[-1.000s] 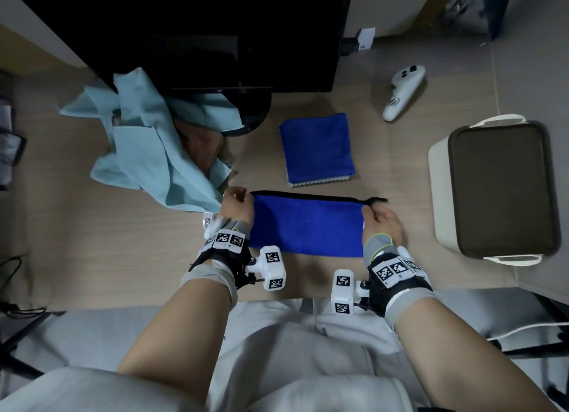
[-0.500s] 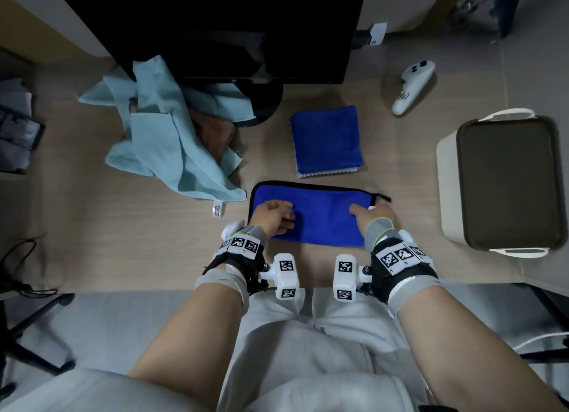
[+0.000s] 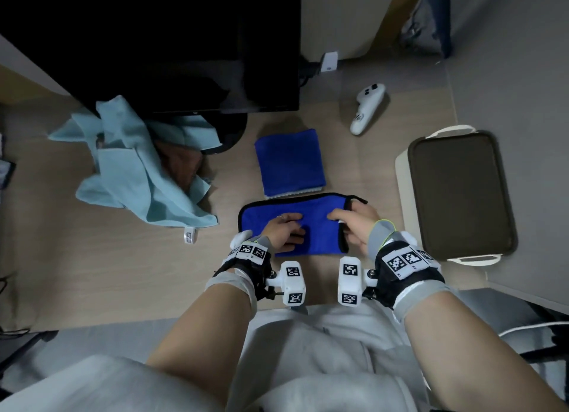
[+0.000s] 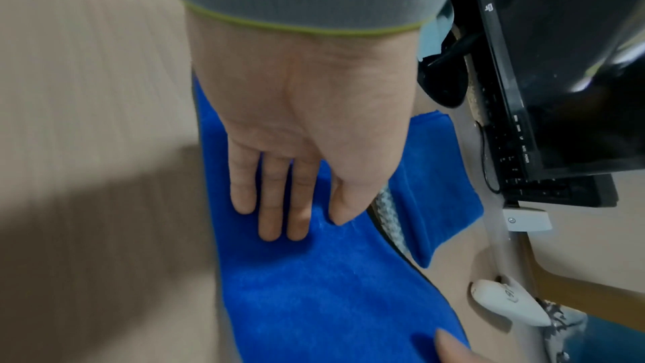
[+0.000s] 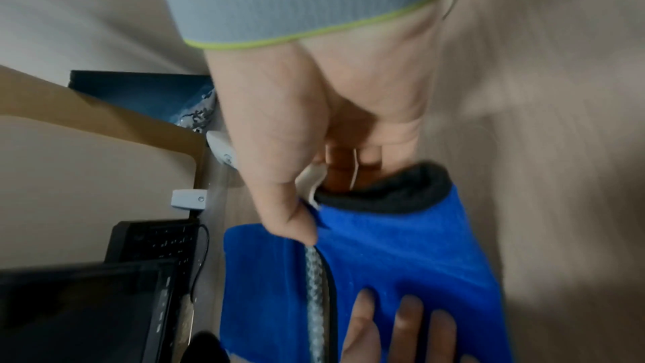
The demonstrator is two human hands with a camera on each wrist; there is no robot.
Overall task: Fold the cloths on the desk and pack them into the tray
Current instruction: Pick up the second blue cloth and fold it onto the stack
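Observation:
A blue cloth with a black edge [image 3: 317, 230] lies folded lengthwise on the desk in front of me. My left hand [image 3: 292, 230] presses flat on its middle, its fingers [image 4: 272, 203] straight on the blue cloth [image 4: 331, 286]. My right hand [image 3: 343, 227] pinches the cloth's right end and holds it raised. In the right wrist view the thumb sits on top of the blue cloth [image 5: 401, 244] and the fingers go under the black hem. A folded blue cloth [image 3: 289, 162] lies just behind. The dark tray [image 3: 458, 193] stands to the right.
A crumpled light blue cloth [image 3: 138, 171] with a brown cloth [image 3: 181, 165] in it lies at the back left by the black monitor [image 3: 184, 42] and its stand. A white controller [image 3: 368, 106] lies behind the tray. The desk's front edge is near my lap.
My left hand slid from the cloth's left end to its middle and lies flat. My right hand took hold of the right end, lifted it and moved it leftward.

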